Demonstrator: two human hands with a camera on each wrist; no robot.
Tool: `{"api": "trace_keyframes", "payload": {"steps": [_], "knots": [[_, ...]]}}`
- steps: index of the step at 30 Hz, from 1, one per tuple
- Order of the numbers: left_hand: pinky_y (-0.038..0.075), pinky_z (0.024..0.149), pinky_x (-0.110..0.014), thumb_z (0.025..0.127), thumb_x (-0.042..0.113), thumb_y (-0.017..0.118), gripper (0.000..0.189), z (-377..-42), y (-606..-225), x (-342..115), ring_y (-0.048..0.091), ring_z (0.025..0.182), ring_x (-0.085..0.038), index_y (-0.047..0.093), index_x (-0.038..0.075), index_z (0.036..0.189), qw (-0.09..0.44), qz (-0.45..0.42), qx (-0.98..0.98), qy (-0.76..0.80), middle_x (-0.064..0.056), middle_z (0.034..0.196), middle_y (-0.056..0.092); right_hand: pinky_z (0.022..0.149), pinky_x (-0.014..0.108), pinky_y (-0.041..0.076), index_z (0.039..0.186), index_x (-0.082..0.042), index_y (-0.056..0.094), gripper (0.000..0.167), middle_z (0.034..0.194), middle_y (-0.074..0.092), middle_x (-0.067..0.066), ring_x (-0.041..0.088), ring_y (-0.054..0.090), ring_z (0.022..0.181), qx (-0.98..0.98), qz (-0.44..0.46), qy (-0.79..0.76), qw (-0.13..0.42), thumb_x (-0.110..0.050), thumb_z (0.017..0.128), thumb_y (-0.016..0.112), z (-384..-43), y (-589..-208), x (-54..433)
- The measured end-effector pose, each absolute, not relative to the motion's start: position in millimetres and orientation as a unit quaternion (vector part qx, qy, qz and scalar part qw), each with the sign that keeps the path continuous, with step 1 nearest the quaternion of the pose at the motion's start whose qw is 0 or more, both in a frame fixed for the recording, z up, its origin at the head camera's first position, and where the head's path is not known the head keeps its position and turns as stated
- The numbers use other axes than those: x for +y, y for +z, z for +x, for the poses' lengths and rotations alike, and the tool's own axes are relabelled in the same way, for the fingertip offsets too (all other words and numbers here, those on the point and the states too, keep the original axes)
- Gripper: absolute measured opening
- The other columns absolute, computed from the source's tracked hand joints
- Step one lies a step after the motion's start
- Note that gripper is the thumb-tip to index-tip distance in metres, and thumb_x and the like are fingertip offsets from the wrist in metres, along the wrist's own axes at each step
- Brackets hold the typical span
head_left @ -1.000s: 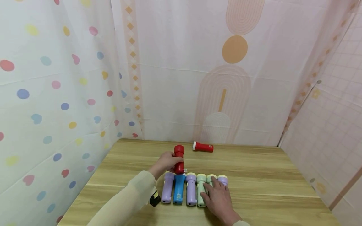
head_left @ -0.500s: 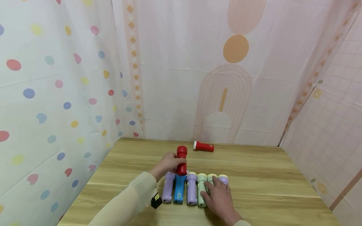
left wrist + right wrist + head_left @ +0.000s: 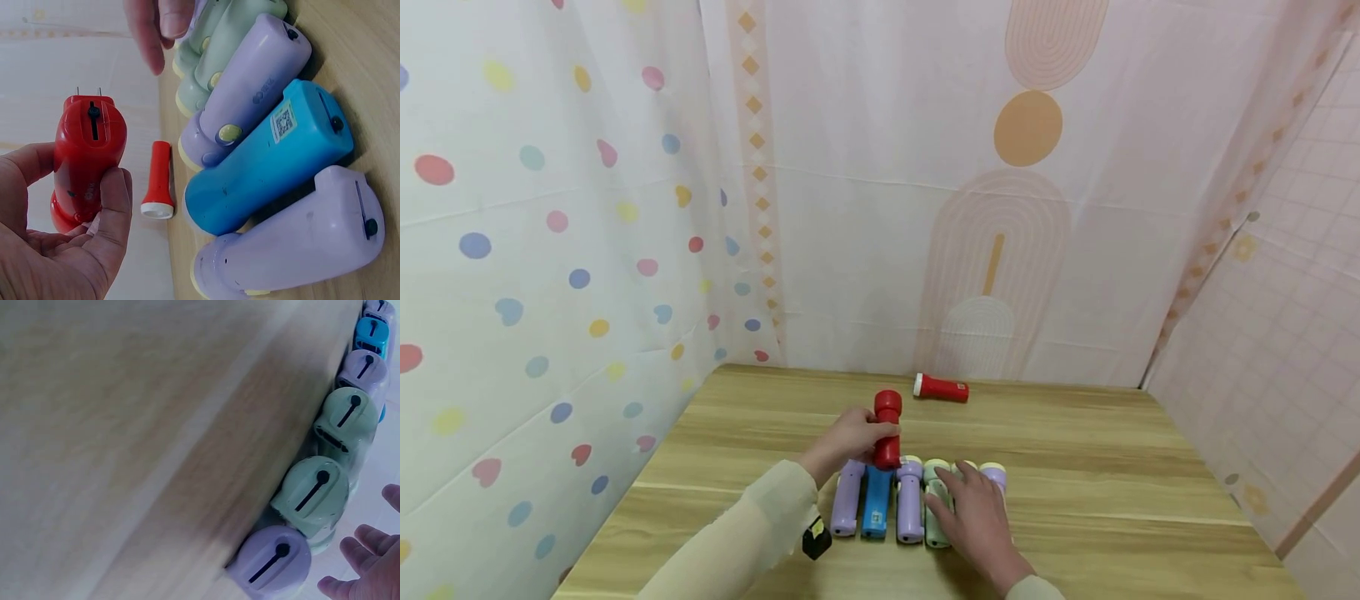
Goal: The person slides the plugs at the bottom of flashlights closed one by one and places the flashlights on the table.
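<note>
In the head view my left hand [image 3: 853,437] grips a red flashlight [image 3: 888,446] above the far end of a row of flashlights. Two metal prongs stick out of its tail in the left wrist view, and a black slider [image 3: 94,113] shows there. My right hand [image 3: 981,521] hovers with spread fingers over the right part of the row, holding nothing. From left to right lie a purple flashlight [image 3: 847,500], a blue one, a second purple flashlight [image 3: 910,504], two pale green flashlights [image 3: 312,494] and a third purple flashlight [image 3: 275,562]. The right hand partly hides the last ones in the head view.
Another red flashlight [image 3: 942,388] with a white head lies on its side near the back edge of the wooden table [image 3: 1097,483]. Patterned curtains [image 3: 850,250] close in the back and both sides. A black device [image 3: 816,540] sits at the left wrist.
My left hand has shifted slightly right with the red flashlight, which has turned so its prongs hardly show in the head view. My right hand has lifted a little, its fingers spreading leftward.
</note>
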State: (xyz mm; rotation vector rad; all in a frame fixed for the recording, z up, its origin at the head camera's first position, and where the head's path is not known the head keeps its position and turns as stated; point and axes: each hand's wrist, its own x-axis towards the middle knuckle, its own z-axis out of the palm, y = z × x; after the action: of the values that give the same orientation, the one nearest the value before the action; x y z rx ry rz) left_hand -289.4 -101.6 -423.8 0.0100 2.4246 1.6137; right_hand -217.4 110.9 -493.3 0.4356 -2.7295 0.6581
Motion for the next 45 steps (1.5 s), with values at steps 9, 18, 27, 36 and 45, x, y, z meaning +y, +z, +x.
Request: {"api": "trace_keyframes", "payload": {"steps": [9, 18, 27, 36, 45], "knots": [[0.060, 0.066, -0.039, 0.092, 0.023, 0.069, 0.037, -283.4, -424.9, -94.2, 0.067, 0.069, -0.022, 0.058, -0.008, 0.108, 0.129, 0.021, 0.816, 0.563, -0.015, 0.091, 0.064, 0.098, 0.058, 0.043, 0.125, -0.008, 0.068, 0.045, 0.130, 0.059, 0.021, 0.042, 0.055, 0.118, -0.935, 0.160, 0.270, 0.164, -0.037, 0.091, 0.071, -221.1, -486.6, 101.3], [0.060, 0.063, -0.042, 0.093, 0.020, 0.069, 0.035, -278.6, -425.7, -88.1, 0.070, 0.070, -0.026, 0.058, -0.011, 0.105, 0.131, 0.038, 0.802, 0.582, -0.017, 0.088, 0.065, 0.097, 0.057, 0.044, 0.128, -0.011, 0.066, 0.049, 0.130, 0.060, 0.018, 0.039, 0.056, 0.118, -0.925, 0.172, 0.286, 0.180, -0.041, 0.090, 0.071, -222.6, -484.4, 93.2], [0.060, 0.065, -0.040, 0.093, 0.022, 0.069, 0.037, -275.4, -426.3, -87.3, 0.068, 0.071, -0.022, 0.058, -0.011, 0.108, 0.139, 0.043, 0.804, 0.577, -0.016, 0.091, 0.065, 0.097, 0.057, 0.045, 0.134, -0.014, 0.063, 0.053, 0.131, 0.060, 0.016, 0.037, 0.055, 0.120, -0.919, 0.183, 0.302, 0.176, -0.047, 0.092, 0.066, -223.2, -483.6, 88.9], [0.060, 0.066, -0.040, 0.094, 0.021, 0.068, 0.037, -273.5, -425.4, -86.3, 0.068, 0.071, -0.023, 0.057, -0.011, 0.109, 0.144, 0.047, 0.801, 0.579, -0.016, 0.091, 0.064, 0.096, 0.055, 0.046, 0.134, -0.014, 0.063, 0.052, 0.130, 0.060, 0.015, 0.035, 0.056, 0.119, -0.919, 0.187, 0.299, 0.177, -0.044, 0.092, 0.066, -222.8, -482.2, 88.2], [0.060, 0.064, -0.038, 0.094, 0.019, 0.068, 0.033, -273.4, -425.8, -83.0, 0.068, 0.069, -0.022, 0.057, -0.010, 0.104, 0.140, 0.044, 0.807, 0.572, -0.016, 0.089, 0.064, 0.097, 0.055, 0.046, 0.137, -0.013, 0.060, 0.055, 0.132, 0.060, 0.014, 0.035, 0.056, 0.119, -0.922, 0.176, 0.302, 0.167, -0.043, 0.092, 0.068, -222.1, -480.3, 87.2]]}}
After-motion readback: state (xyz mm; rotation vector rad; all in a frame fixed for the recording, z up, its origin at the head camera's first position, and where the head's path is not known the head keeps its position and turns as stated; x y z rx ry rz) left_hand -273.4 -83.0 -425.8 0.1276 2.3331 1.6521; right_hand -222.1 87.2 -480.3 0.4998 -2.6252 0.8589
